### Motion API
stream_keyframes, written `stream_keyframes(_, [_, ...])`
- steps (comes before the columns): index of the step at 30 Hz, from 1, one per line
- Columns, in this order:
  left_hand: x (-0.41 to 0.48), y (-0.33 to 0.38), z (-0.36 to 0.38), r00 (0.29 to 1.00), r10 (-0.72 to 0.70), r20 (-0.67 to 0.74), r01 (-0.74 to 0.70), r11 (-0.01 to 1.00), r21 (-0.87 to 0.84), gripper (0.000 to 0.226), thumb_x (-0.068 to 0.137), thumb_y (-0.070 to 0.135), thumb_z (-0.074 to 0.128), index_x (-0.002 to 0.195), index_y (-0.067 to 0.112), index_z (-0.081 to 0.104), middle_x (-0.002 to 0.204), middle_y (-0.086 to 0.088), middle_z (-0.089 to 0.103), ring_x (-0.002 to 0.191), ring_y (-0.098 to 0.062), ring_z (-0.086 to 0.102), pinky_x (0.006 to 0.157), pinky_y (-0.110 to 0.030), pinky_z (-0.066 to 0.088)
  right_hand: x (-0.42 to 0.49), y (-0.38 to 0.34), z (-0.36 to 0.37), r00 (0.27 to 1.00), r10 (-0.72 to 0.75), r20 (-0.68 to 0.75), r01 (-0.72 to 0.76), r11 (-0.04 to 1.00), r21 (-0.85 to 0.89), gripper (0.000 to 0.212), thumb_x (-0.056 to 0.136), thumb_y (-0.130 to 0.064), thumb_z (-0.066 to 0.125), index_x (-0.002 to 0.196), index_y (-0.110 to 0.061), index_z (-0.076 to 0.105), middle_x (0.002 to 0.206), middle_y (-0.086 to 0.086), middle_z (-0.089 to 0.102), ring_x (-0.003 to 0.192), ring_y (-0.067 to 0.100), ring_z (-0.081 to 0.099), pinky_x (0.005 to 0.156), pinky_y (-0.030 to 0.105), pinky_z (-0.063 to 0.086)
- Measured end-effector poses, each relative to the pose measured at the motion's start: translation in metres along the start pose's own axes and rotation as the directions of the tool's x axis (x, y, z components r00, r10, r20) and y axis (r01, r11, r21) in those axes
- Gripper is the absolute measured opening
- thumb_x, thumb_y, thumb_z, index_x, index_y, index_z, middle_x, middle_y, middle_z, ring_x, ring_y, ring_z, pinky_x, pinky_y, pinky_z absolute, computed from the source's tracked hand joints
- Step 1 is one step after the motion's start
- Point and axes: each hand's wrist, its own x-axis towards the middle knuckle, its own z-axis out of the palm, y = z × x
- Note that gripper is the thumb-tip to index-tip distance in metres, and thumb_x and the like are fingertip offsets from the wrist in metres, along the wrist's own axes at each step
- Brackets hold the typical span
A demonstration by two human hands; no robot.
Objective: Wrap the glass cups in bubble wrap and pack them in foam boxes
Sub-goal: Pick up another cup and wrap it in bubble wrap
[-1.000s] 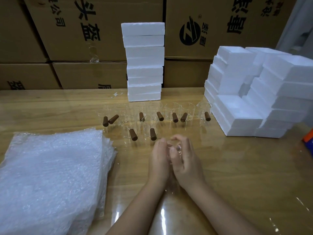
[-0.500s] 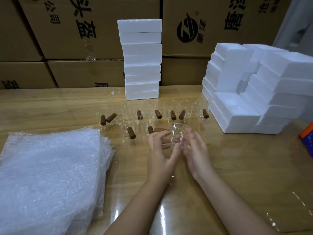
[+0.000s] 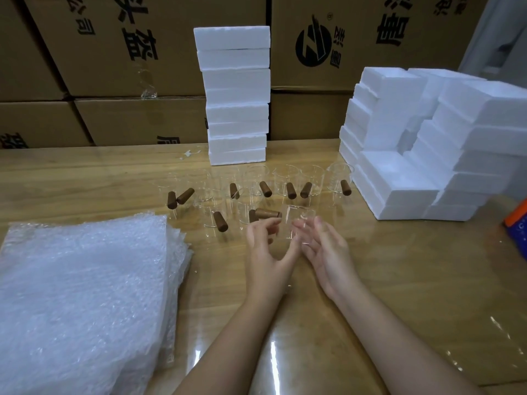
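Observation:
A clear glass cup [image 3: 300,223] with a brown wooden handle [image 3: 267,213] pointing left stands on the wooden table [image 3: 399,280] between my hands. My left hand [image 3: 266,252] sits just below the handle, fingers loosely bent, thumb reaching toward the cup's base. My right hand [image 3: 323,252] is palm-up and relaxed, its fingertips against the cup's right side. Behind, several more glass cups [image 3: 286,182] with brown handles stand in rows. A thick pile of bubble wrap [image 3: 82,295] lies at the left. Foam boxes [image 3: 236,95] stand stacked at the back centre.
More foam boxes [image 3: 422,143] are heaped at the right of the table. Brown cardboard cartons [image 3: 114,52] wall off the back. An orange and blue object [image 3: 517,226] pokes in at the right edge.
Both hands moved forward with the cup from a closed clasp near me. They have since spread apart, and the cup now stands near the front row of cups.

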Motion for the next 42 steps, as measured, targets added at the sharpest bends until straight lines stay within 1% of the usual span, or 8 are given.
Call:
stream_keyframes(7, [0.008,-0.001,-0.003,0.98,-0.196,0.042,0.2,0.962,-0.185,0.061,0.072,0.013,0.081,0.113,0.037,0.044,0.125,-0.002,0.05,0.112,-0.01,0.057,0.095,-0.027,0.048,-0.008,0.001,0.002,0.991,-0.088,0.097,0.083,0.995,0.049,0.027,0.075,-0.014,0.065,0.101,-0.006,0.063,0.107,0.008,0.071,0.11,0.017,0.064,0.09,0.026,0.053])
stream_keyframes(11, [0.015,-0.002,-0.012,0.897,-0.411,0.161,0.432,0.746,-0.507,0.057,0.07,0.015,0.081,0.12,0.021,0.055,0.111,0.0,0.067,0.102,-0.008,0.065,0.085,-0.024,0.051,-0.006,-0.002,-0.002,0.993,-0.061,0.098,0.053,0.995,0.081,0.026,0.081,-0.01,0.062,0.105,-0.001,0.058,0.113,0.018,0.067,0.11,0.026,0.064,0.094,0.034,0.052])
stream_keyframes(15, [0.018,-0.005,-0.017,0.848,-0.438,0.299,0.503,0.486,-0.715,0.063,0.072,0.015,0.078,0.127,0.005,0.048,0.094,-0.006,0.07,0.096,-0.022,0.067,0.087,-0.032,0.054,0.0,-0.001,-0.007,1.0,-0.004,0.025,0.003,1.0,0.024,0.013,0.091,-0.003,0.056,0.103,-0.004,0.057,0.103,0.018,0.068,0.099,0.024,0.068,0.087,0.03,0.055])
stream_keyframes(20, [0.018,-0.01,-0.015,0.827,-0.437,0.354,0.531,0.4,-0.747,0.043,0.073,0.023,0.073,0.106,0.011,0.049,0.1,-0.013,0.072,0.102,-0.027,0.067,0.083,-0.032,0.055,-0.002,0.002,-0.006,0.994,0.035,0.101,-0.029,0.998,-0.06,0.038,0.079,-0.02,0.063,0.115,-0.008,0.059,0.116,0.014,0.066,0.109,0.022,0.064,0.093,0.028,0.052])
stream_keyframes(25, [0.02,-0.011,-0.013,0.814,-0.487,0.315,0.532,0.41,-0.741,0.028,0.081,0.02,0.067,0.103,0.009,0.054,0.099,-0.016,0.068,0.104,-0.03,0.066,0.088,-0.035,0.055,-0.004,0.007,-0.007,0.985,-0.025,0.168,0.066,0.969,-0.239,0.047,0.078,-0.025,0.065,0.121,-0.007,0.06,0.121,0.009,0.066,0.117,0.019,0.059,0.102,0.034,0.046])
stream_keyframes(33, [0.008,0.0,0.0,0.938,-0.334,0.095,0.338,0.815,-0.47,0.04,0.073,0.03,0.063,0.11,0.018,0.052,0.107,0.001,0.059,0.1,-0.009,0.06,0.085,-0.024,0.052,0.0,0.01,-0.005,0.992,-0.062,0.113,0.076,0.989,-0.127,0.04,0.075,-0.017,0.067,0.114,-0.017,0.055,0.108,0.011,0.071,0.106,0.024,0.066,0.092,0.032,0.053])
stream_keyframes(38, [0.009,-0.004,-0.001,0.954,-0.296,0.05,0.28,0.819,-0.501,0.029,0.084,0.027,0.066,0.11,0.028,0.053,0.114,0.001,0.061,0.097,-0.004,0.063,0.082,-0.022,0.052,-0.003,0.009,-0.004,0.981,-0.152,0.121,0.171,0.97,-0.174,0.039,0.073,-0.022,0.069,0.111,-0.018,0.059,0.11,0.004,0.07,0.107,0.023,0.065,0.094,0.034,0.052])
stream_keyframes(42, [0.01,-0.008,0.0,0.931,-0.354,0.089,0.345,0.771,-0.536,0.041,0.077,0.03,0.062,0.116,0.025,0.051,0.117,-0.004,0.063,0.108,-0.014,0.062,0.09,-0.029,0.052,-0.008,0.013,0.0,0.932,-0.293,0.215,0.346,0.896,-0.278,0.027,0.085,-0.006,0.066,0.107,-0.019,0.057,0.109,-0.008,0.067,0.101,0.011,0.065,0.084,0.02,0.051])
